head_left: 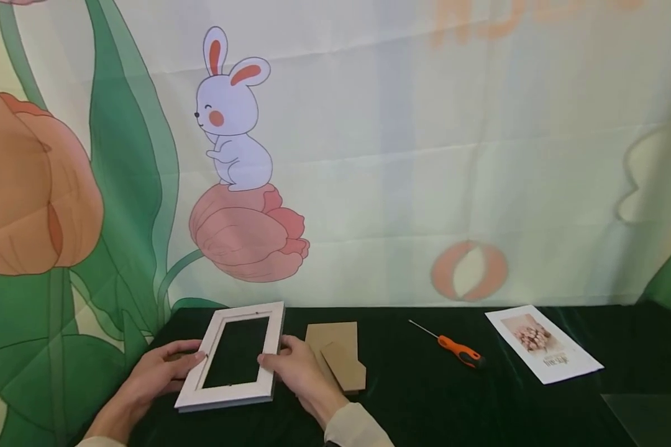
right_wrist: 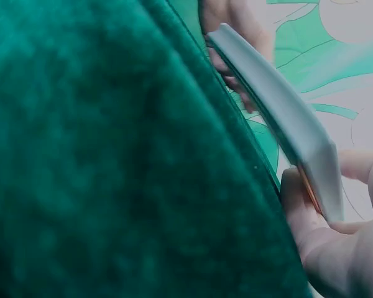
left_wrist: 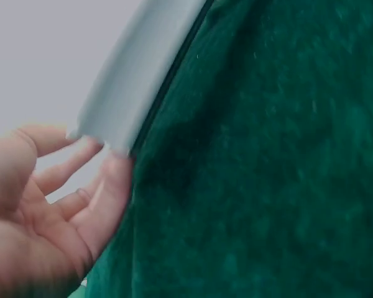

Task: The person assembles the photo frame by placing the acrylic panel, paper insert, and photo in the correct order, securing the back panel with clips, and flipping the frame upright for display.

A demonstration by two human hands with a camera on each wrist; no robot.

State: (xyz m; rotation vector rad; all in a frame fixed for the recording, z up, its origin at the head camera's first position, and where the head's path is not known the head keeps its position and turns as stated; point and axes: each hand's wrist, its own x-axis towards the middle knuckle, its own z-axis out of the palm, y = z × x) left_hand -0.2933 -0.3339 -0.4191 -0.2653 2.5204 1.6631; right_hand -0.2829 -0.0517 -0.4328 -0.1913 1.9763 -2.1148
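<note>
Our left hand [head_left: 164, 369] and right hand [head_left: 302, 369] are apart, each gripping one long side of the white frame [head_left: 240, 392], thumbs on its border. The frame lies between them, over the left part of the dark surface [head_left: 414, 403]; even pressure from both sides should stop it twisting. Small dark marks along its inner edge may be tabs, so we would do best to hold only the border. Well to the right, a faint clear sheet [head_left: 651, 416] lies near the front; we should lean nothing on it. Just beside our right hand is a brown board [head_left: 332, 332]. The screwdriver [head_left: 458, 349] lies apart, within reach. Farther right, the picture card [head_left: 542, 344] rests before the printed curtain [head_left: 346, 155].
</note>
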